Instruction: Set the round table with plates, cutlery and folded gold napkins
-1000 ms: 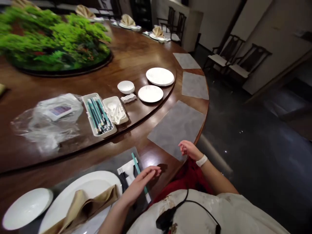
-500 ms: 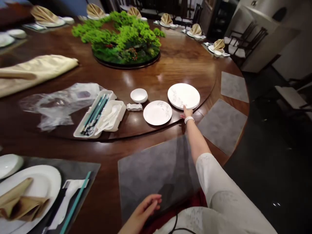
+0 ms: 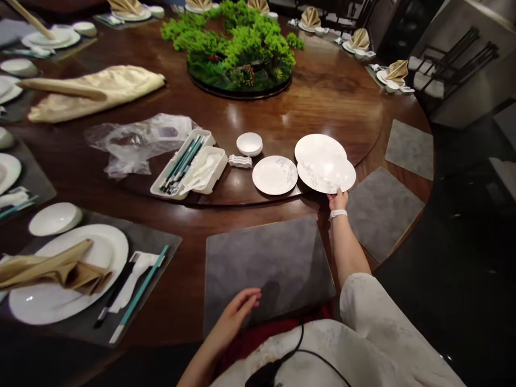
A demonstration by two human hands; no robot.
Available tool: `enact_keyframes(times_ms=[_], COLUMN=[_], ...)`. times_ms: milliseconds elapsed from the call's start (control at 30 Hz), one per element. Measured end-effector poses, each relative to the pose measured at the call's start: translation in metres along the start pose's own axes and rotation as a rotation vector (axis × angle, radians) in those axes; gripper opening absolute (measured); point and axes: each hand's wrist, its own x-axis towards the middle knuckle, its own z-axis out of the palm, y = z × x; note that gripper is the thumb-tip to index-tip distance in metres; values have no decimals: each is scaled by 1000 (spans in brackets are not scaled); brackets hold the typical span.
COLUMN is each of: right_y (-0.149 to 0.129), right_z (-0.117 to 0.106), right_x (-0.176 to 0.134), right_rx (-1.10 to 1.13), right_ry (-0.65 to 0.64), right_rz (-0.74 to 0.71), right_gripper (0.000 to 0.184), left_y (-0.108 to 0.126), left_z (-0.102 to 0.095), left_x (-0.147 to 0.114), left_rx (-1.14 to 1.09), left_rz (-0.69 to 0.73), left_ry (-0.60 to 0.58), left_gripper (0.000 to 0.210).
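My right hand [image 3: 338, 201] grips the near rim of a white plate [image 3: 328, 174], thumb on top and fingers beneath. That plate overlaps another large white plate [image 3: 318, 145] behind it on the turntable. Just to the left lies a smaller-looking white plate [image 3: 275, 176] with a grey floral print. My left hand [image 3: 241, 310] hovers over the near edge of a grey placemat [image 3: 266, 263], fingers loosely stretched and holding nothing. Beyond the plates are some white bowls [image 3: 249, 144] and a stack of wavy white rests [image 3: 241, 161].
A white tray [image 3: 155, 188] holds teal-and-black chopsticks [image 3: 185, 161] and white spoons [image 3: 203, 172]. Crumpled clear plastic [image 3: 129, 140] and a gold cloth [image 3: 100, 94] lie left. Green miniature trees [image 3: 245, 54] stand mid-table. A set place with a folded napkin [image 3: 60, 269] sits near left.
My right hand has drawn the top plate off the stack, towards me and to the right. My left hand stays near the placemat. The view has shifted left.
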Motion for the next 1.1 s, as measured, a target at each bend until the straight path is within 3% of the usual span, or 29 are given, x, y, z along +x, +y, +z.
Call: enact_keyframes(times_ms=[167,267,333,500,633,800,967,1100], right_y=[-23,-20,-7,43,71,90,99,103], right_z=[-112,-165,-182,-174,-152,-138,-139,-139], right_x=[-55,-100,-133,-205,-224,-223,-221,-220], right_rx=[-84,-171,-221,-329,-416,-615,-792,-867], right_ry=[-136,-271,-344,-546,-635,-600,-577,-516], right_rz=[-10,33,102,337,409,275,123,37], right_gripper=[22,29,31,39,43,37,40,37], left_y=[-5,-9,-14,-32,-49,-59,-64,-66], left_z=[-13,-22,-26,-37,-53,-65,-67,-70], left_x=[14,40,63,105,113,118,119,117], left_rx=[-64,-147,-223,-351,-366,-182,76,194], left_rz=[27,65,128,238,257,183,262,295], left_ry=[-112,-20,76,255,379,457,582,600], left_gripper=[70,68,64,61,55,51,39,38])
